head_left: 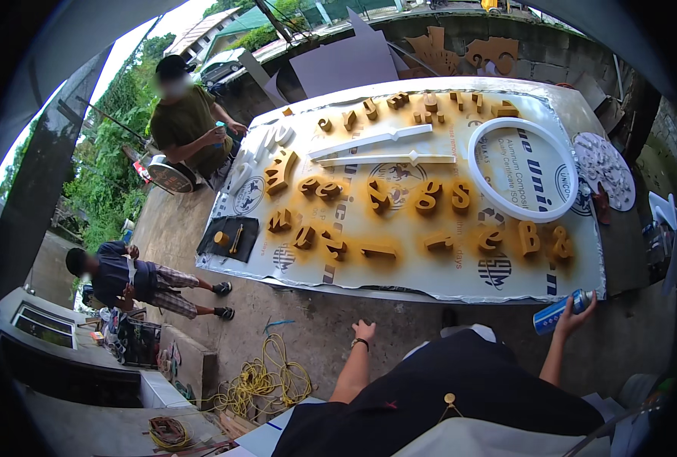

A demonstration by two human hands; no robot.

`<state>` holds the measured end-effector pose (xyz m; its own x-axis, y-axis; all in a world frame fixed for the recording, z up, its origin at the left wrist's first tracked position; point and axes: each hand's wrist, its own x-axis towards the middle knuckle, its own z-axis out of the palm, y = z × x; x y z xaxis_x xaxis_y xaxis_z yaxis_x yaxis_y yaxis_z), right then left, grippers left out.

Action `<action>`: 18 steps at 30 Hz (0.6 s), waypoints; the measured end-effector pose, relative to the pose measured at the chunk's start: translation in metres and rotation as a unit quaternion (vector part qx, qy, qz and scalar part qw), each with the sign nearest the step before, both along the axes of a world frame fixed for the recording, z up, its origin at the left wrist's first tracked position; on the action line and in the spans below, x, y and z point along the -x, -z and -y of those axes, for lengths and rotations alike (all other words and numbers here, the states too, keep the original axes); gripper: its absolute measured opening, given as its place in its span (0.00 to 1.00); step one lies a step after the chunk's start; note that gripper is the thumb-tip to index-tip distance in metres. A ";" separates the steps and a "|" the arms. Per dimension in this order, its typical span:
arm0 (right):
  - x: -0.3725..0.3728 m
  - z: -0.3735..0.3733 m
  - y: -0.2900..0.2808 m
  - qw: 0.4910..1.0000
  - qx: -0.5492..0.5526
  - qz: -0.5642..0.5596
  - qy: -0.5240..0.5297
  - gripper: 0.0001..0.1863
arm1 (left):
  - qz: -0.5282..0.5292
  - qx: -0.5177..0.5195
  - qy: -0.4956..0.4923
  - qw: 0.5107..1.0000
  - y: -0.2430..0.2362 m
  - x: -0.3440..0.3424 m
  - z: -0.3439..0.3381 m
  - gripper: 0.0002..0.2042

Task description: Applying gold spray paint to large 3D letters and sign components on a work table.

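Sheet-covered desk [430, 288] outdoors, gold-sprayed letters [460, 196] and white ring [473, 156] on it. I've got right grip [576, 315] clamped on the blue spray can [553, 314], just beside the near right corner. Left grip [364, 330] near the desk, can't tell if closed.

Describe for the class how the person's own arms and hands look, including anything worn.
The left hand and right hand are both ungloved. A dark wristband circles the left wrist; none shows on the right. The black short-sleeved shirt leaves both forearms bare.
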<state>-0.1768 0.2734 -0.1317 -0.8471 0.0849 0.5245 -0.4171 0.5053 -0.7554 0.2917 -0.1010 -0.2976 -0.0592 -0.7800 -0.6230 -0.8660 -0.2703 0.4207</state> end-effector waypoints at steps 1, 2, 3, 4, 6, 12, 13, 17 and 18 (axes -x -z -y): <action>-0.007 0.006 0.009 1.000 0.009 -0.009 -0.006 0.33 | -0.001 0.019 -0.011 1.000 -0.004 -0.007 0.002 0.36; -0.015 0.015 0.015 0.998 0.044 0.021 -0.035 0.33 | -0.003 0.037 -0.022 0.999 -0.007 -0.012 0.003 0.35; -0.023 0.024 0.019 0.997 0.041 0.006 -0.069 0.34 | -0.004 0.035 -0.026 0.999 -0.010 -0.013 0.000 0.35; -0.030 0.032 0.021 0.994 0.037 -0.008 -0.101 0.34 | -0.021 0.045 -0.028 0.998 -0.013 -0.015 -0.003 0.34; -0.050 0.050 0.007 0.981 0.047 -0.033 -0.186 0.35 | -0.035 0.049 -0.031 0.998 -0.014 -0.020 -0.023 0.33; -0.097 0.059 -0.007 0.963 -0.054 -0.013 -0.265 0.36 | 0.014 -0.082 -0.023 0.996 0.051 -0.073 -0.132 0.35; -0.102 0.053 -0.008 0.966 -0.065 -0.013 -0.251 0.35 | 0.030 -0.122 -0.028 0.992 0.050 -0.077 -0.153 0.36; -0.106 0.013 0.026 0.964 -0.120 0.071 -0.225 0.36 | 0.115 -0.236 0.027 0.964 0.057 -0.120 -0.205 0.36; -0.105 -0.001 0.036 0.964 -0.127 0.074 -0.221 0.36 | 0.131 -0.267 0.046 0.954 0.052 -0.125 -0.210 0.36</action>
<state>-0.0722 0.2748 -0.1672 -0.8382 -0.4172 0.3511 -0.5311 0.4788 -0.6990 0.4171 0.1086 -0.3496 0.1003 -0.3473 -0.9324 -0.9530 -0.3027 0.0102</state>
